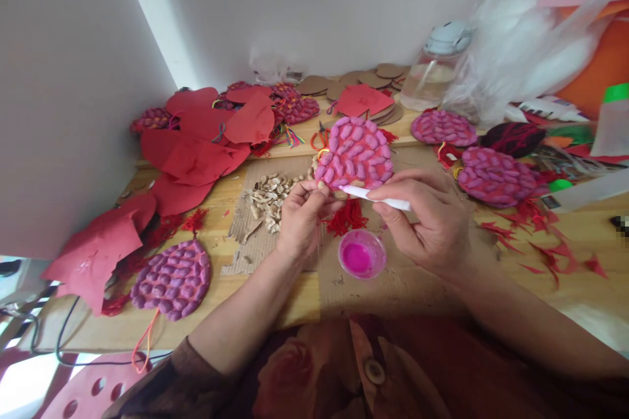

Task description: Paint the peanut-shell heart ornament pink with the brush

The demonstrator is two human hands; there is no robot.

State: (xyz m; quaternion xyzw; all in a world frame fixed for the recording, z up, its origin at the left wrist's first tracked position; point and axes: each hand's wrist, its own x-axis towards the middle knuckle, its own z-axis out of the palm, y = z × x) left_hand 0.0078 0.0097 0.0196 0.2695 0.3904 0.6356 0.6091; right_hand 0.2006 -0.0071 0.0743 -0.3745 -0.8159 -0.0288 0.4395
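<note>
My left hand (pixel 301 217) pinches the lower left edge of a rounded red ornament (pixel 354 152) covered with peanut shells painted pink. A few shells along its bottom edge still show their plain tan colour. In my right hand (pixel 428 222) is a white paintbrush (pixel 388 200), its pink tip against the ornament's lower edge. Below the ornament hangs a red tassel (pixel 348 217). Under both hands stands a clear plastic cup (pixel 377 268) of bright magenta paint. Loose peanut shells (pixel 270 200) lie on cardboard beside my left hand.
Another shell ornament (pixel 177 278) lies at left near red paper pieces (pixel 196 150). More pink ornaments (pixel 496 177) and red scraps (pixel 555 258) lie at right. Behind stand a glass jar (pixel 427 75) and a plastic bag (pixel 521 46). Pliers (pixel 320 137) lie behind the held ornament.
</note>
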